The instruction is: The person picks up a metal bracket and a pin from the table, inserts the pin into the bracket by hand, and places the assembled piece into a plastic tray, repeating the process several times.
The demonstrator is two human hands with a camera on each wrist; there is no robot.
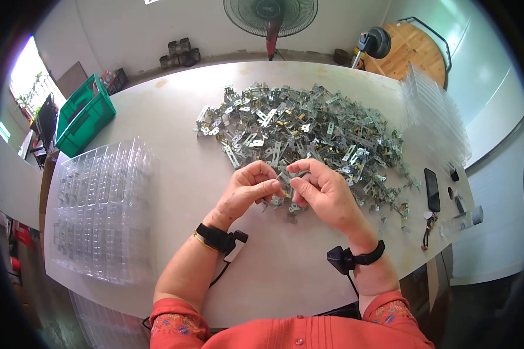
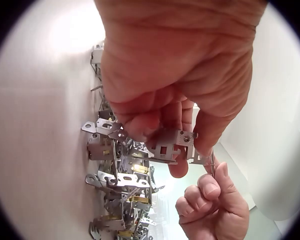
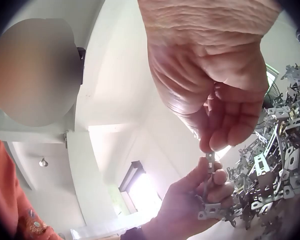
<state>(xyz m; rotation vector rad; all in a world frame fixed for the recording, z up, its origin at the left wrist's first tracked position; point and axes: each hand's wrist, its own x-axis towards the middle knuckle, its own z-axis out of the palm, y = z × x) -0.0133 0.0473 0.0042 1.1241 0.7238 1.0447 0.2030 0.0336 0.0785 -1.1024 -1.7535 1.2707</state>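
Both hands meet at the near edge of a large heap of small metal brackets (image 1: 308,125). Thumb and fingers of the left hand (image 1: 250,189) grip a silvery bracket with square cut-outs (image 2: 164,150). From the right, the right hand (image 1: 326,195) pinches a narrow metal strip with holes (image 3: 210,161) between thumb and index finger. In the left wrist view the right hand (image 2: 215,205) is beyond the left hand (image 2: 180,65). Whether the strip and the bracket are one joined piece, I cannot tell.
Stacked clear plastic trays (image 1: 102,209) stand at the left, more clear trays (image 1: 436,116) at the right. A green crate (image 1: 86,116) sits at the far left corner. A phone (image 1: 431,189), keys and a clear bottle (image 1: 461,222) lie at the right edge.
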